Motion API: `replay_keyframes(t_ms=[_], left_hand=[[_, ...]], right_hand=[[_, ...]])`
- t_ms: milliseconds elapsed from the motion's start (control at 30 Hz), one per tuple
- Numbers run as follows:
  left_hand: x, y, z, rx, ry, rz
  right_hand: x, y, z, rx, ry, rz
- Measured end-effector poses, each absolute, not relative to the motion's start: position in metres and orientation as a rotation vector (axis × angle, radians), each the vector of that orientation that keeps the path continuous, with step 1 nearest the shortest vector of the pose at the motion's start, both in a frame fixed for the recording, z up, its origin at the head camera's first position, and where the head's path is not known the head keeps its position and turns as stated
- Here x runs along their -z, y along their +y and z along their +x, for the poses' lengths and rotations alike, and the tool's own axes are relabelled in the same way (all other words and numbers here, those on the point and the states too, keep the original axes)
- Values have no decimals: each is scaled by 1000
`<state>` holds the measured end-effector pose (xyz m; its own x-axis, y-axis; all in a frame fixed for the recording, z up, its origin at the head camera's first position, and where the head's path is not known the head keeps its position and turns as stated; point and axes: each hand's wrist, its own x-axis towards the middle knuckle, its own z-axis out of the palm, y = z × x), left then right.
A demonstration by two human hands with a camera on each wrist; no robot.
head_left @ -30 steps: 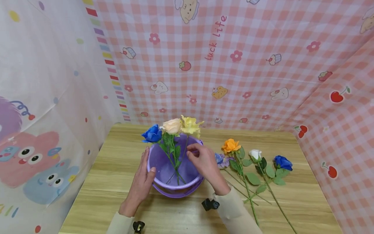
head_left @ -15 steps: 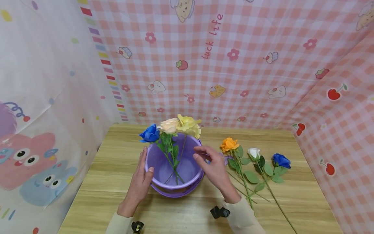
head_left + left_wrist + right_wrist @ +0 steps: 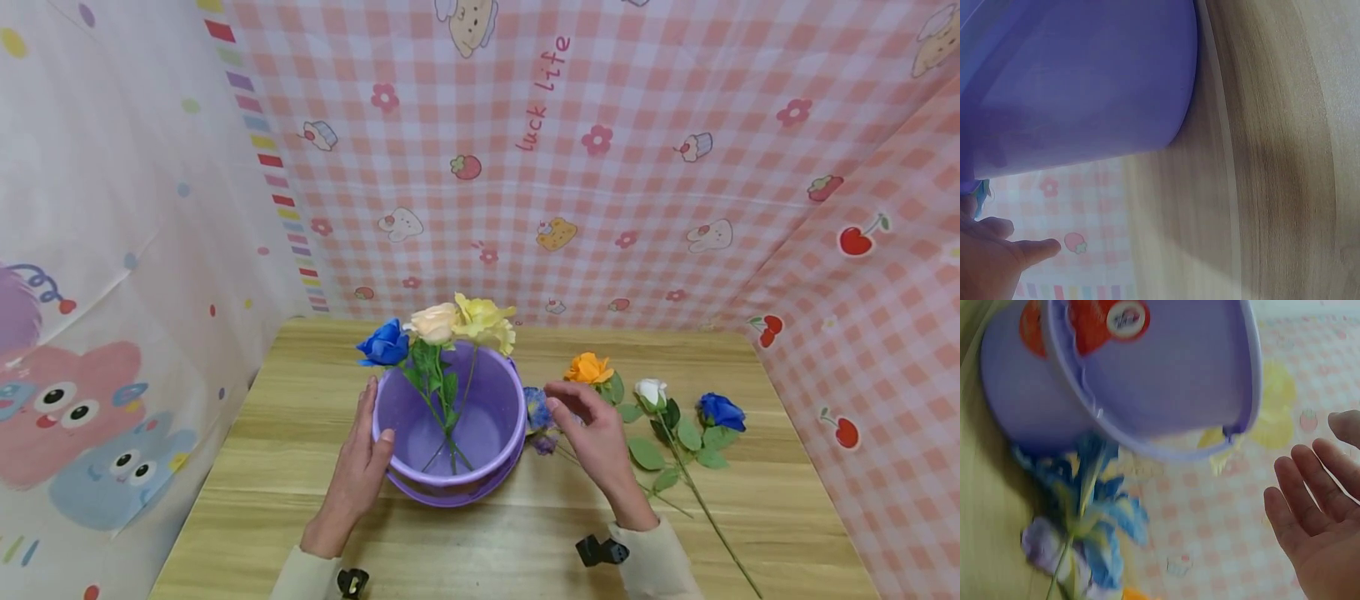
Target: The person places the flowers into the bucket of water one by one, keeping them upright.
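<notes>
A purple bucket (image 3: 487, 429) holds a blue rose (image 3: 384, 342), a peach rose (image 3: 435, 323) and a yellow flower (image 3: 486, 321), their stems crossing inside. My left hand (image 3: 354, 475) rests along the bucket's left side with its thumb at the rim. In the left wrist view, its fingers are extended beside the wall. My right hand (image 3: 600, 442) hovers to the right of the bucket, fingers relaxed, holding nothing. Partly under it lie a blue flower (image 3: 537, 407) and a purple flower (image 3: 545, 443). In the right wrist view, the blue flower (image 3: 1107, 519) lies against the bucket's base.
An orange rose (image 3: 589, 367), a white rose (image 3: 651, 392) and another blue rose (image 3: 722, 412) lie on the right of the wooden table (image 3: 247, 492), stems toward the front. A checked cloth (image 3: 600, 192) hangs behind the table. The bucket's handle (image 3: 1147, 450) hangs down its side.
My right hand has moved away from the yellow flower's stem, out of the bucket and rightward over the blue and purple flowers. My left hand has stayed at the bucket.
</notes>
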<state>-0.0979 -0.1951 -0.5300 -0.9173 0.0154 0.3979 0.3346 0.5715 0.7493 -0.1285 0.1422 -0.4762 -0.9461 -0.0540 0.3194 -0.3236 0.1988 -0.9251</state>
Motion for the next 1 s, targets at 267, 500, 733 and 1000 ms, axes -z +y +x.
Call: replay_keyframes(t_ms=[267, 500, 733, 1000], left_hand=[[530, -195, -98, 1281, -2456, -294], [530, -195, -97, 1282, -2450, -299], [529, -196, -97, 1273, -2454, -295], [529, -196, -97, 1271, -2460, -301]], right_hand=[[489, 175, -126, -1825, -2233, 286], [497, 204, -121, -1782, -2253, 169], [507, 232, -113, -1745, -2294, 9], [518, 259, -105, -1670, -2368, -98]])
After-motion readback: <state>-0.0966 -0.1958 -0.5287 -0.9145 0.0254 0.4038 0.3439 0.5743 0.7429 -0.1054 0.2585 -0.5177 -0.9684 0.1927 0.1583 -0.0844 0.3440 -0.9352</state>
